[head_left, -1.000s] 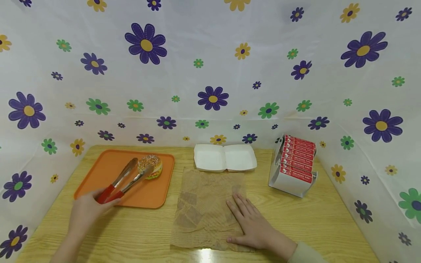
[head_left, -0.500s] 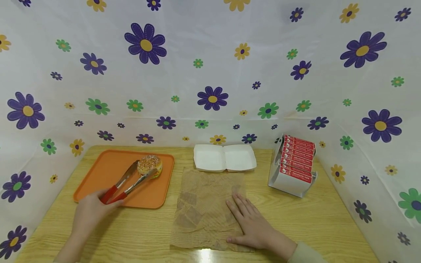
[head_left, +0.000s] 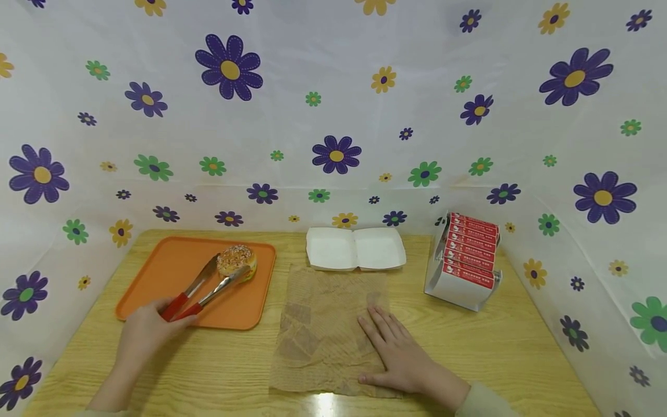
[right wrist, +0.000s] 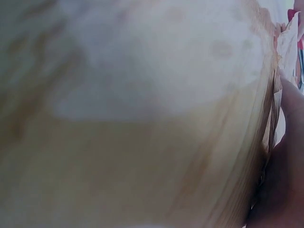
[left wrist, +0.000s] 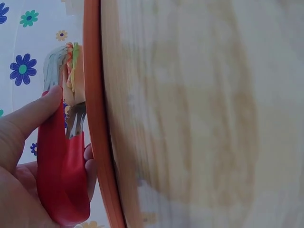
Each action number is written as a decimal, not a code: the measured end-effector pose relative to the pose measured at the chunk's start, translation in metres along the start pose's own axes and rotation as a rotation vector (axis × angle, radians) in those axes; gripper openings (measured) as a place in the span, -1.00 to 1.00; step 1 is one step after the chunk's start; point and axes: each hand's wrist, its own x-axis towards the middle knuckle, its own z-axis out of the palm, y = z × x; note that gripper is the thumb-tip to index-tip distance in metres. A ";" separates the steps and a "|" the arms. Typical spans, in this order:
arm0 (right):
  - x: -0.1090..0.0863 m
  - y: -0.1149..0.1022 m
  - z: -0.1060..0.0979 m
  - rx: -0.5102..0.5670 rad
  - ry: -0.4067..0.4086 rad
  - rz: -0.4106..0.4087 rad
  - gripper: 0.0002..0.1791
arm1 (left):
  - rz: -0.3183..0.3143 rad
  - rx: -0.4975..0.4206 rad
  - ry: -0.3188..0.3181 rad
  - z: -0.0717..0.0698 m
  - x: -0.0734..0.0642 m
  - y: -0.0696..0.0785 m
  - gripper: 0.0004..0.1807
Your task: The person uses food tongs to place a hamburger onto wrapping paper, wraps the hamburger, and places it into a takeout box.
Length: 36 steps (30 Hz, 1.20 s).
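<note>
My left hand (head_left: 148, 333) grips the red handles of a pair of tongs (left wrist: 64, 171) at the front left. The metal arms of the tongs stand on either side of a seeded burger (head_left: 235, 260), which sits on an orange tray (head_left: 172, 266). In the left wrist view the burger's side shows green and orange layers between the tong arms. Fingers spread, my right hand (head_left: 398, 356) rests flat on the right part of a brown sheet of paper (head_left: 333, 330). The right wrist view shows mostly the tabletop, with the hand at its right edge.
An unfolded white paper box (head_left: 333, 249) lies behind the brown sheet, close to the flowered backdrop (head_left: 281, 116). To the right stands a white holder (head_left: 464, 289) with several red-labelled packets (head_left: 471, 246). Flowered sheeting rises along both sides of the wooden table (head_left: 224, 370).
The left hand and tongs have shifted slightly right and toward me, and the tong arms have come down around the burger. My right hand has stayed where it was on the paper.
</note>
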 end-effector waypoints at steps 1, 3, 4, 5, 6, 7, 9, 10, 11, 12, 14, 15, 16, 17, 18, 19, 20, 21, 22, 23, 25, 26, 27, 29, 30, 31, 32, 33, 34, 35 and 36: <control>0.000 0.000 0.000 0.002 -0.003 0.002 0.25 | -0.004 -0.003 -0.003 0.000 0.000 0.000 -0.02; 0.000 0.000 -0.001 0.009 -0.007 0.004 0.25 | -0.006 -0.001 -0.003 0.001 0.000 -0.001 -0.01; 0.000 0.000 -0.001 0.011 -0.008 0.005 0.25 | -0.005 0.001 0.000 0.001 0.000 -0.001 -0.01; 0.000 0.000 -0.001 0.012 -0.009 0.005 0.25 | -0.001 0.001 0.006 0.001 0.000 0.000 -0.02; 0.000 0.000 -0.001 0.016 -0.010 0.005 0.25 | 0.004 0.003 0.013 0.001 -0.001 0.000 -0.03; 0.000 0.000 -0.001 0.016 -0.010 0.005 0.25 | 0.007 0.004 0.020 0.002 -0.001 0.001 -0.04; 0.000 0.000 0.000 0.017 -0.012 0.005 0.25 | 0.018 0.010 0.039 0.002 -0.002 0.001 -0.07; 0.000 0.000 0.000 0.016 -0.013 0.005 0.25 | 0.017 0.011 0.043 0.002 -0.003 0.002 -0.08; 0.000 0.000 0.000 0.014 -0.012 0.004 0.25 | 0.016 0.013 0.048 0.003 -0.004 0.002 -0.09; -0.001 0.000 0.000 0.012 -0.010 0.003 0.25 | 0.015 0.016 0.052 0.003 -0.005 0.002 -0.10; -0.001 0.000 0.001 0.007 -0.005 0.001 0.25 | 0.011 0.020 0.058 0.003 -0.005 0.002 -0.11; -0.001 0.001 0.001 0.005 0.000 0.000 0.25 | 0.008 0.021 0.058 0.003 -0.005 0.002 -0.12; -0.001 0.001 0.001 0.001 0.004 -0.001 0.25 | 0.005 0.019 0.056 0.003 -0.006 0.002 -0.12; -0.001 0.001 0.002 -0.001 0.008 -0.002 0.25 | 0.005 0.018 0.056 0.003 -0.006 0.002 -0.12; -0.001 0.001 0.002 -0.003 0.010 -0.003 0.24 | 0.001 0.015 0.051 0.003 -0.005 0.002 -0.12; -0.001 0.001 0.002 -0.006 0.011 -0.003 0.24 | -0.004 0.011 0.044 0.002 -0.004 0.001 -0.11; -0.001 0.001 0.002 -0.006 0.011 -0.004 0.24 | -0.011 0.010 0.036 0.002 -0.004 0.001 -0.09; -0.001 0.001 0.002 -0.004 0.009 -0.004 0.24 | -0.014 0.009 0.028 0.001 -0.003 0.000 -0.06; -0.001 0.001 0.001 -0.003 0.008 -0.004 0.24 | -0.016 0.009 0.022 0.000 -0.003 0.000 -0.05; -0.001 0.001 0.001 -0.002 0.007 -0.005 0.24 | -0.018 0.010 0.017 0.000 -0.002 0.000 -0.03; -0.001 0.001 0.001 0.001 0.006 -0.004 0.24 | -0.025 0.003 0.013 -0.002 -0.002 -0.001 0.00; -0.001 0.001 0.001 0.003 0.007 -0.004 0.24 | -0.027 -0.008 0.017 -0.002 -0.003 -0.001 0.00; 0.000 0.001 0.001 0.001 0.008 -0.004 0.23 | -0.034 -0.022 0.022 -0.002 -0.004 0.000 -0.01; 0.000 0.001 0.001 -0.003 0.012 -0.005 0.24 | -0.047 -0.041 0.031 -0.002 -0.007 0.000 -0.02; 0.000 0.000 0.001 -0.004 0.013 -0.005 0.23 | -0.050 -0.047 0.035 -0.003 -0.008 0.001 -0.02; 0.000 0.000 0.001 -0.005 0.014 -0.006 0.23 | -0.052 -0.049 0.037 -0.003 -0.010 0.001 -0.03; 0.000 0.000 0.001 -0.005 0.015 -0.008 0.23 | -0.053 -0.044 0.036 -0.003 -0.011 0.001 -0.03; 0.000 0.000 0.001 -0.006 0.016 -0.009 0.23 | -0.051 -0.036 0.034 -0.004 -0.012 0.001 -0.03; 0.000 0.000 0.001 -0.006 0.018 -0.010 0.23 | -0.046 -0.027 0.029 -0.004 -0.012 0.002 -0.02; 0.000 0.000 0.001 -0.005 0.019 -0.011 0.23 | -0.042 -0.021 0.024 -0.004 -0.013 0.002 -0.01; 0.000 0.000 0.001 -0.004 0.018 -0.012 0.23 | -0.037 -0.014 0.021 -0.004 -0.014 0.003 -0.01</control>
